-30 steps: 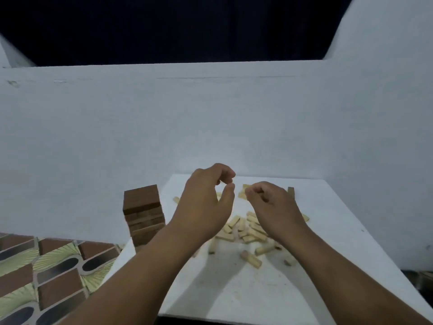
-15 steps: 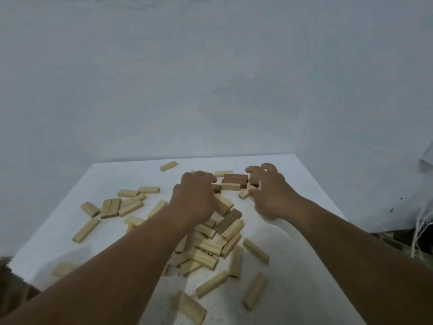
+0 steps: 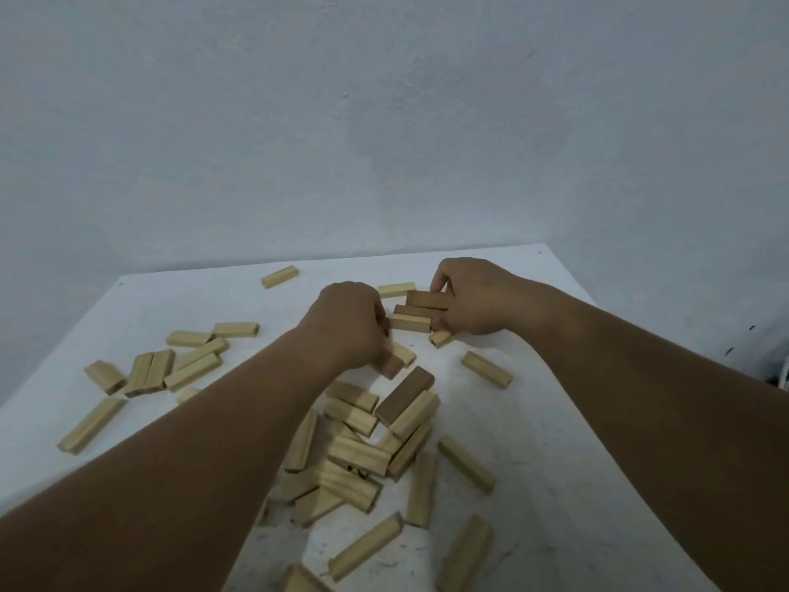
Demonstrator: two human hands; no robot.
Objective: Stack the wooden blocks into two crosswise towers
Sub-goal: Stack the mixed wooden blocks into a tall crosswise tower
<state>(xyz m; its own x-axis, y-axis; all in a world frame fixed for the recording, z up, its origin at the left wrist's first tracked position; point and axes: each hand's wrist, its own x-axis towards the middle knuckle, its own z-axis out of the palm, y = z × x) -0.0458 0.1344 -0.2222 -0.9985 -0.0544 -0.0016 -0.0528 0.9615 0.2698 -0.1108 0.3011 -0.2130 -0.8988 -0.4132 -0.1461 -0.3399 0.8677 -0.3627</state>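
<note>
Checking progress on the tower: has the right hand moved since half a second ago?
Yes. The right hand has slid left along the table, so its fingers now grip the ends of the brown blocks it was only reaching for.

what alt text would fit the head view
Both hands meet at three blocks lying side by side at the far side of a white table; the right hand holds their right ends, the left hand is at their left ends. Loose blocks lie scattered nearer the camera.
</note>
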